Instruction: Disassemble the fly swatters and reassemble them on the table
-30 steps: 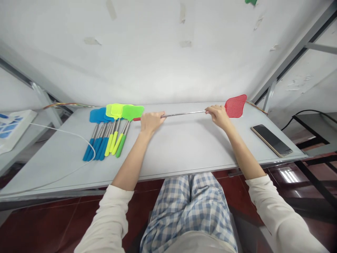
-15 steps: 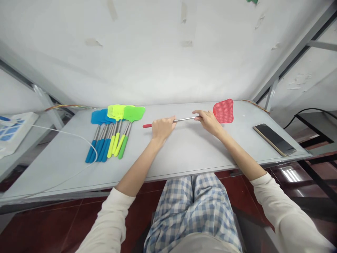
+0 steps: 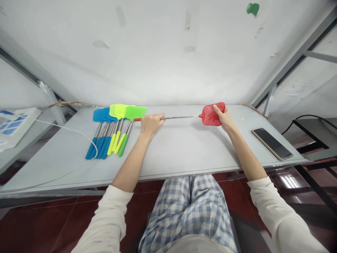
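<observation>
A red fly swatter (image 3: 209, 115) with a metal rod is held level above the table, its perforated head to the right. My left hand (image 3: 151, 124) is closed around the handle, whose red end shows left of the fist. My right hand (image 3: 223, 116) grips the far edge of the swatter's head, thumb on top and the other fingers behind it, out of sight. Left of my left hand lie several more fly swatters side by side: blue ones (image 3: 101, 115), yellow ones (image 3: 117, 110) and a green one (image 3: 135, 112), with their handles toward me.
A smartphone (image 3: 272, 144) lies at the right end of the grey table (image 3: 181, 154). A white cable (image 3: 71, 130) crosses the left part. A white and blue box (image 3: 17, 128) stands on a surface at far left. The white wall (image 3: 168, 70) rises behind.
My right hand has moved from the rod to the swatter's head. My left hand has shifted left with the handle, and a longer stretch of rod shows between the hands.
</observation>
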A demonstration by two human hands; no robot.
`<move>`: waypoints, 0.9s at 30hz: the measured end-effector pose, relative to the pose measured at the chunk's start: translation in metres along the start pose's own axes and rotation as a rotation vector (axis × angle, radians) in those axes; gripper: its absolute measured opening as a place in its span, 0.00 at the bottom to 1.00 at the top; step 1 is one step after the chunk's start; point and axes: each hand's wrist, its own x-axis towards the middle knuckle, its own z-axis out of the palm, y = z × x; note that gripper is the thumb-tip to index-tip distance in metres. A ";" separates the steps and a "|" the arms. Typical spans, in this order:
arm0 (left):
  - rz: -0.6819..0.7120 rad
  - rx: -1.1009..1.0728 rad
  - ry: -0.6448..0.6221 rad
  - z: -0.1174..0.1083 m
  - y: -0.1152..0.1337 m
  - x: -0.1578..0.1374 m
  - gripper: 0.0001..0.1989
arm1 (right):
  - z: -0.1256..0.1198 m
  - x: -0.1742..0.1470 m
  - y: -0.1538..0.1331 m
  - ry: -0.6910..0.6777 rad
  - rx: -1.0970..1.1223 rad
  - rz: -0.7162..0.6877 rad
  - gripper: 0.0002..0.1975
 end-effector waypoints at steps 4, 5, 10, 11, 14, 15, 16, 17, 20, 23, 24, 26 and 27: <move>0.045 -0.016 0.005 0.009 0.012 -0.001 0.18 | 0.022 -0.018 -0.008 0.010 0.104 0.031 0.23; 0.059 -0.020 0.002 0.011 0.018 -0.002 0.19 | 0.028 -0.023 -0.012 0.011 0.103 0.017 0.23; 0.093 -0.034 -0.026 0.012 0.050 -0.016 0.20 | 0.047 -0.037 -0.026 -0.005 0.045 -0.038 0.23; 0.091 -0.032 -0.036 0.011 0.055 -0.018 0.19 | 0.048 -0.038 -0.026 -0.007 0.027 -0.045 0.23; 0.066 -0.027 -0.066 0.009 0.064 -0.022 0.17 | 0.046 -0.035 -0.022 -0.021 -0.016 -0.031 0.24; 0.065 -0.030 -0.075 0.008 0.065 -0.022 0.17 | 0.044 -0.034 -0.021 -0.030 -0.044 -0.021 0.25; 0.064 -0.031 -0.083 0.008 0.065 -0.021 0.17 | 0.043 -0.032 -0.019 -0.034 -0.093 -0.020 0.26; 0.065 -0.030 -0.093 0.007 0.065 -0.020 0.17 | 0.041 -0.031 -0.017 -0.016 -0.170 -0.040 0.27; 0.067 0.000 -0.122 0.007 0.065 -0.017 0.19 | 0.043 -0.029 -0.012 0.137 -0.537 -0.283 0.30; 0.096 0.022 -0.143 0.005 0.069 -0.017 0.22 | 0.053 -0.034 -0.007 0.089 -0.921 -0.658 0.24; 0.107 0.023 -0.139 0.005 0.070 -0.018 0.22 | 0.057 -0.035 -0.006 -0.008 -1.022 -0.768 0.20; 0.117 0.020 -0.127 0.005 0.071 -0.019 0.24 | 0.064 -0.037 -0.002 -0.190 -1.167 -0.937 0.16; 0.117 0.020 -0.125 0.005 0.071 -0.019 0.25 | 0.066 -0.036 0.000 -0.247 -1.217 -0.991 0.15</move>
